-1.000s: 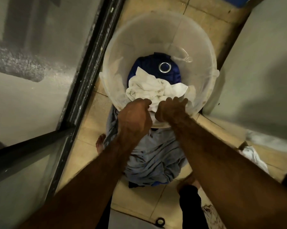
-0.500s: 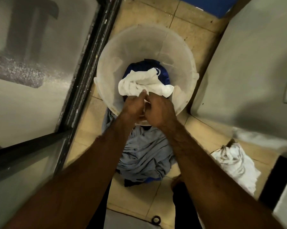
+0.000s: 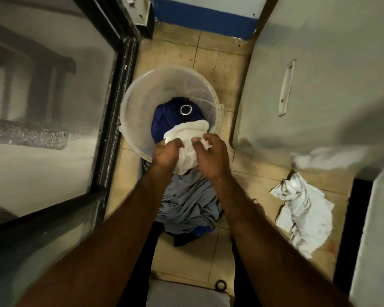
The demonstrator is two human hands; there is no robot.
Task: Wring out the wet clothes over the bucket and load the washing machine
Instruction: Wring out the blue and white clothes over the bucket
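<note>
The left hand [image 3: 167, 155] grips the white cloth [image 3: 187, 138] at the near rim of the bucket [image 3: 138, 103]. The right hand [image 3: 210, 157] curls at it; whether it pinches, I cannot tell. Wrung there, water may fall on the floor [image 3: 217, 58].

The left hand [image 3: 167, 152] and right hand [image 3: 211, 158] cover the near rim of the bucket [image 3: 133, 111], and the tips of the left fingers [image 3: 177, 144] are buried in the white cloth [image 3: 186, 135], which hides much of the blue garment [image 3: 164, 122] beneath. Both forearms cover parts of the grey cloth [image 3: 186, 204] on the floor [image 3: 208, 63]. The grey appliance [image 3: 319, 63] on the right is blurred and cut off by the edge, and the small dark ring [image 3: 221, 285] at the bottom is too small to identify.
</note>
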